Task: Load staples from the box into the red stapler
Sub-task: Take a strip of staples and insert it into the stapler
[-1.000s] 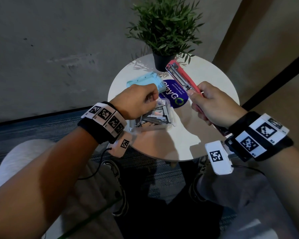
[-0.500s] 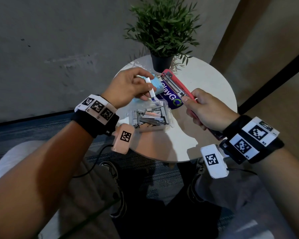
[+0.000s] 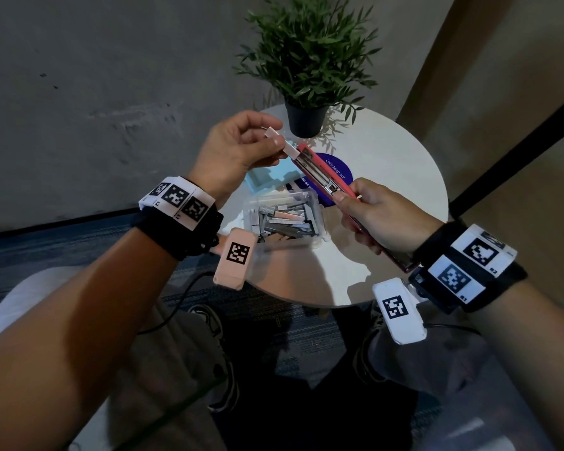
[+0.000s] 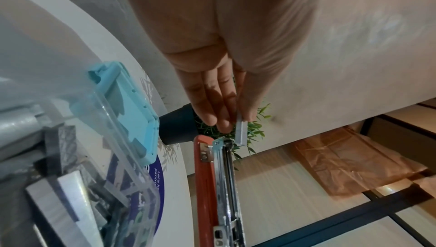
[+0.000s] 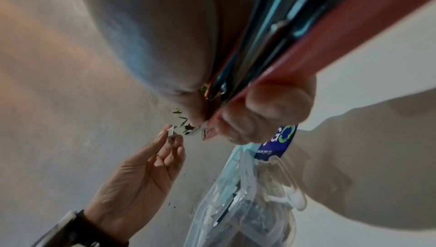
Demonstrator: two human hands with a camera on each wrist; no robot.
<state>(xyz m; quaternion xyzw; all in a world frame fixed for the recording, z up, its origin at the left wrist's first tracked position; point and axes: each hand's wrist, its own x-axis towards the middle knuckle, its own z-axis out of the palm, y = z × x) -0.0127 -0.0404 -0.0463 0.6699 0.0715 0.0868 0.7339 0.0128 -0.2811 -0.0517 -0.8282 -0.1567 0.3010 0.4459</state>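
My right hand point(image 3: 376, 219) grips the red stapler point(image 3: 319, 175) by its rear half and holds it above the round table, lid swung open so the metal staple channel point(image 4: 227, 176) faces up. My left hand point(image 3: 241, 148) pinches a pale strip of staples point(image 3: 282, 143) between thumb and fingers, its lower end at the stapler's front tip. The left wrist view shows the strip point(image 4: 241, 131) just over the channel's front end. The clear plastic staple box point(image 3: 282, 219), full of loose staple strips, stands open on the table below both hands.
The box's light blue lid point(image 3: 267, 180) lies on the white round table point(image 3: 398, 164) beside a dark blue sticker point(image 3: 337, 169). A potted green plant point(image 3: 306, 70) stands at the table's far edge, close behind my left hand. Grey wall behind, carpet and my knees below.
My left hand has lifted a staple strip out of the box and carried it up and right to the stapler's front tip. The right hand has kept hold of the open stapler.
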